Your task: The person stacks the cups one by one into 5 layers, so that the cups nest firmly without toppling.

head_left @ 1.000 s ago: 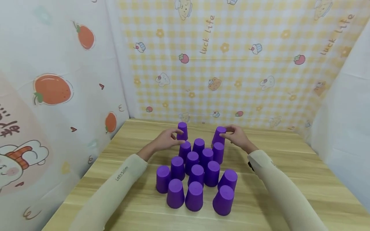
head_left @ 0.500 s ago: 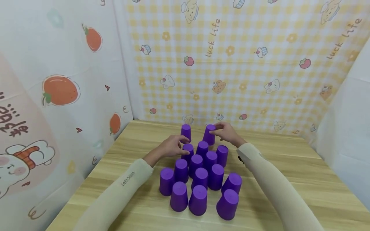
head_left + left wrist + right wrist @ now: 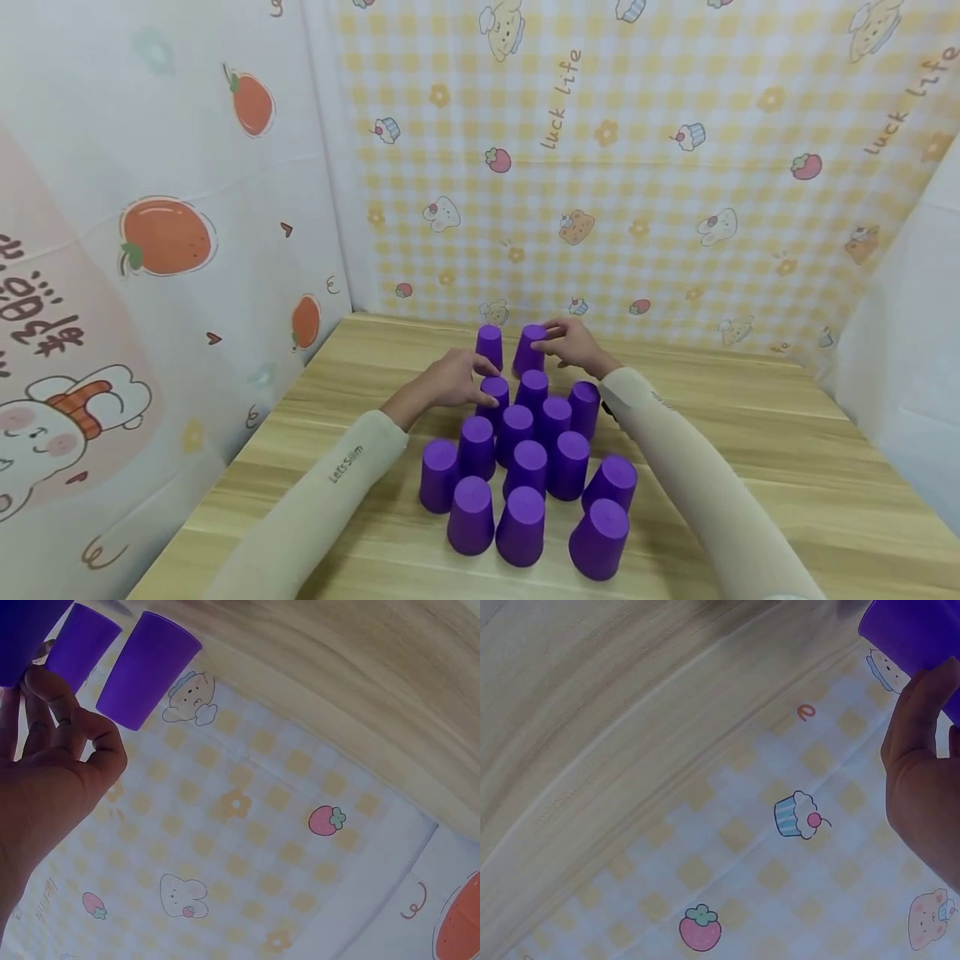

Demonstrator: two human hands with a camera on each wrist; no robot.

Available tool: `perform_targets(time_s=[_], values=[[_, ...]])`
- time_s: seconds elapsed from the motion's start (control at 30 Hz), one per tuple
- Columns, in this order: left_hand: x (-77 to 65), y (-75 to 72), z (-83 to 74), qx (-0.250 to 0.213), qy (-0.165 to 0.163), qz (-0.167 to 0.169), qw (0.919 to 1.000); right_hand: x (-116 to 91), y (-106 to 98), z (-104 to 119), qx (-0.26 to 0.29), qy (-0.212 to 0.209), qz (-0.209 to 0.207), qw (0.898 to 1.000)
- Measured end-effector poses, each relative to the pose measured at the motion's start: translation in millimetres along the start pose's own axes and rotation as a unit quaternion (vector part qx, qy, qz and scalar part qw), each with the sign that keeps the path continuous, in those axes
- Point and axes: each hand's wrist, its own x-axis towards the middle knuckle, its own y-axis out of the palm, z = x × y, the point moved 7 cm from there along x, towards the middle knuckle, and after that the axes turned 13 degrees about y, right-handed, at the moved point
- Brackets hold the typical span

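Several purple cups stand upside down on the wooden table in the head view. My right hand [image 3: 576,345] grips a back-row cup [image 3: 529,350] by its upper part, thumb on the near side. Just left of it stands another back cup [image 3: 489,346], with a narrow gap between them. One row nearer, my left hand [image 3: 452,380] holds a cup [image 3: 493,395] between thumb and fingers near its top. The left wrist view shows this cup [image 3: 19,637] only in part, at the corner. In the right wrist view the gripped cup [image 3: 915,634] is cut off by the frame edge.
Beside the left hand's cup are a middle cup [image 3: 532,390] and a right cup [image 3: 584,408]. More cups fill the rows in front, down to a near-right cup [image 3: 600,539]. A checked cloth [image 3: 645,208] hangs behind the table [image 3: 750,433].
My right hand has brought its back-row cup leftward, close to the back-left cup. My left hand has come from beside the back-left cup to the cup nearer me. The head view has shifted slightly.
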Motion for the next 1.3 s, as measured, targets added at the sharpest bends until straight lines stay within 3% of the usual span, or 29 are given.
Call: perform_targets(time_s=[0.43,0.67,0.87,1.3], values=[[-5.0,1.2,1.0,0.008,-0.019,0.005,0.9998,4,12,-1,-0.015,-0.003,0.026,1.000],[1.7,-1.7,-2.1,0.030,-0.017,0.009,0.9994,8,8,1,-0.017,-0.010,0.030,0.999],[1.3,4.7,-3.9,0.016,-0.009,0.011,0.9998,7,10,-5,-0.034,-0.001,0.038,0.999],[1.1,3.5,-3.1,0.026,-0.004,-0.009,0.9996,7,12,-8,-0.019,-0.006,0.057,0.998]])
